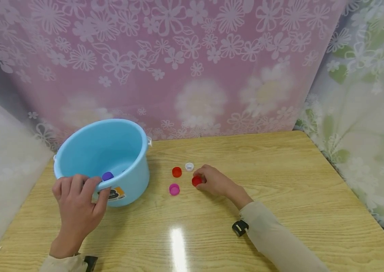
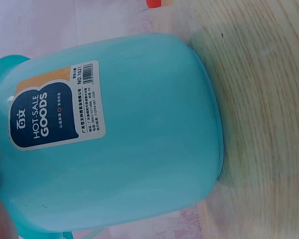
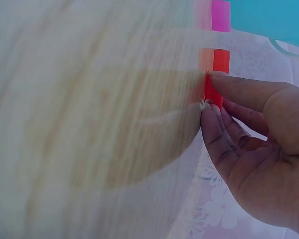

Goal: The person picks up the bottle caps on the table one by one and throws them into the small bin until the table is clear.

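My left hand grips the near rim of a light blue bucket, which stands at the left of the table. Inside the bucket a purple cap shows above the rim. With thumb and fingers, my right hand pinches a red bottle cap at the table surface; the right wrist view shows this red cap between thumb and fingertips. Close by lie another red cap, a white cap and a pink cap. The left wrist view is filled by the bucket's side.
The wooden table reaches back to a pink flowered curtain. A pale flowered cloth hangs along the right side. The bucket carries a printed label, and a white handle mount sticks out at its right.
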{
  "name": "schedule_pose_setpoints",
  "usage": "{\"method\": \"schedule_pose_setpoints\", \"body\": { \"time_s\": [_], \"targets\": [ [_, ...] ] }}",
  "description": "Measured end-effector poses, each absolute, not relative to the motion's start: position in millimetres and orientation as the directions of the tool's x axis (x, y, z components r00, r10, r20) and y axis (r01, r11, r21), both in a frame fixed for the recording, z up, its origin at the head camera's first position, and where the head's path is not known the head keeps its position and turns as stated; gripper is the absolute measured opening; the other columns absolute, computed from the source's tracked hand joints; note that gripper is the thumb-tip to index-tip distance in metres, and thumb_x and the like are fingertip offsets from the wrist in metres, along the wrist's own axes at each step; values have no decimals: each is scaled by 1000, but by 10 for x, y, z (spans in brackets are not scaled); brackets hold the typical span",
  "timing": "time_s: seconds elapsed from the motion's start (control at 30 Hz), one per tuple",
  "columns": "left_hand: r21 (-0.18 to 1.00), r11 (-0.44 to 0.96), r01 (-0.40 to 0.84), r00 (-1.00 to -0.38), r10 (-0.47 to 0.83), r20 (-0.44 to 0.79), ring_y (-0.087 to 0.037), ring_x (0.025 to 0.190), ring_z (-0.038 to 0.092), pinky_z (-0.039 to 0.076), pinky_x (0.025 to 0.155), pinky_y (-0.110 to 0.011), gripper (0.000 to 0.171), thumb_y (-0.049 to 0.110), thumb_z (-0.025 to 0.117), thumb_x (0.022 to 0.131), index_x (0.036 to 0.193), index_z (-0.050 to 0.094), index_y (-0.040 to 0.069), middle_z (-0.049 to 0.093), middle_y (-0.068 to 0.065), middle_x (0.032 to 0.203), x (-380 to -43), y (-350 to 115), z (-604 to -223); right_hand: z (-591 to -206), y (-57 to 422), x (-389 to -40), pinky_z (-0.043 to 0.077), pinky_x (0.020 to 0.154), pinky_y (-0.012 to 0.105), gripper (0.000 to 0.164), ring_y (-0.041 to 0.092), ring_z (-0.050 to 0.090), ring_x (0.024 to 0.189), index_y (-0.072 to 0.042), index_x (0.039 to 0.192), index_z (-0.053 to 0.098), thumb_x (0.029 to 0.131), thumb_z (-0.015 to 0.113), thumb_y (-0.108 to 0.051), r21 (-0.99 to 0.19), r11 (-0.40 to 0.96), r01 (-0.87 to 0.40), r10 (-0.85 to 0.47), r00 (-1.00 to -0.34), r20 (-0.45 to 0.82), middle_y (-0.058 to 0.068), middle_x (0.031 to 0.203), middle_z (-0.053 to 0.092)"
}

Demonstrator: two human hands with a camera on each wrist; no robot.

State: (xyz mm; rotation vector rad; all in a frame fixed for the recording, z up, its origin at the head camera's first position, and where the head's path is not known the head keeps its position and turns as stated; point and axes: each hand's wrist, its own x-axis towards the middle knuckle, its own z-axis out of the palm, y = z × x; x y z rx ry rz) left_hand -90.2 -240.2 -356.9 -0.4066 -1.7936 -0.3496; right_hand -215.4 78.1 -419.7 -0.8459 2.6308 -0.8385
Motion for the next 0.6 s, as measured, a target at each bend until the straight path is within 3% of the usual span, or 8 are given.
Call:
{"method": "schedule_pose_setpoints", "body": {
  "time_s": [0.3,0.6],
  "targets": [
    [26,894,447,-236,90,968,-36,62,31,20,70,-54,38,36,49,92,75,55,2,41,-14,66,-903,-2397,-3578,-4183,782,-2143,46,77,31,31,16,52,84,0,113,64,85,71,-11,-578,663,-475,-609,-792,-47,5,99,56],
    [26,894,448,-240,92,966,-36,62,31,20,71,-54,39,36,49,92,76,56,2,41,-14,66,-900,-2394,-3583,-4019,764,-2119,48,72,28,35,16,54,83,-3,119,63,86,70,-12,-650,644,-404,-531,-848,1,3,99,54]
  ]
}}
